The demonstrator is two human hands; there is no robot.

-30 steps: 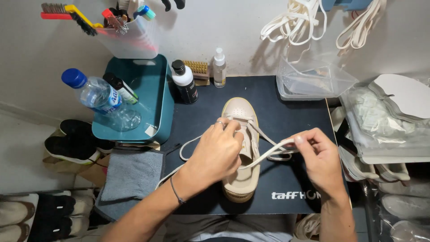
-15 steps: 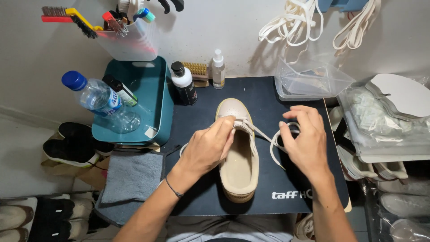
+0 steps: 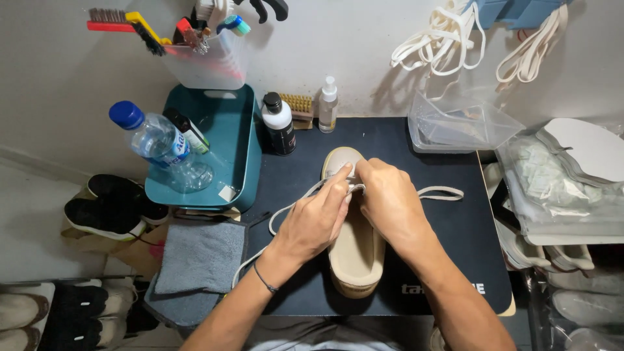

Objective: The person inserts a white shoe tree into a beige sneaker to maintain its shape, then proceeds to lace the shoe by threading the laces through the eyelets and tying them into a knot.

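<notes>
A: What's the biggest thing there?
B: A dark mat (image 3: 429, 260) on the surface, and a teal tray (image 3: 234, 146) to its left holding a water bottle (image 3: 153, 140). A grey cloth (image 3: 201, 257) lies below the tray

A: And the shoe?
B: The beige shoe (image 3: 354, 250) sits mid-mat, toe pointing away from the person

A: What changed?
B: A second ago the right hand (image 3: 390, 201) was out to the side drawing the lace (image 3: 442, 192) taut. Now both hands meet over the toe end, so the pulling looks done and the fine work at the eyelets is on

A: How are the hands?
B: The left hand (image 3: 315, 221) is pinched shut on the lace near the front eyelets. The right is curled over the same spot, fingers together on the lace too. A slack loop trails right, and another runs left off the mat
</notes>
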